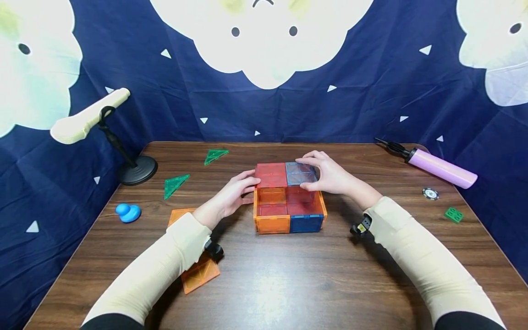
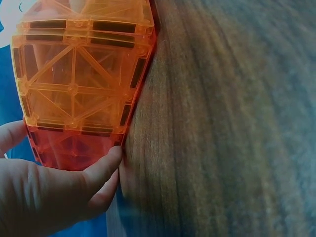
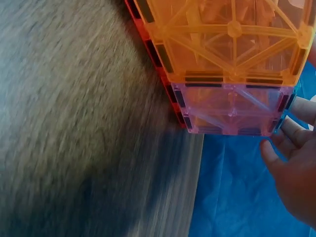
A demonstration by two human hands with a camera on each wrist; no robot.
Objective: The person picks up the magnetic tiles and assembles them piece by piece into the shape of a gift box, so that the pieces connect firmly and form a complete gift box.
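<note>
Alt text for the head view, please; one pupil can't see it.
A person's left hand touches a box of see-through tiles on a wooden table, while the right hand pinches a blue tile on its half-open top. Orange tiles, green triangles and a blue duck lie to the left; a pink pump, chip and green brick lie to the right.

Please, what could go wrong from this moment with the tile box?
The blue top tile could slip if the right grip loses its edge. The left grip, touching the box, might push its side wall loose. The orange tiles beneath the left sleeve may get dragged.
</note>
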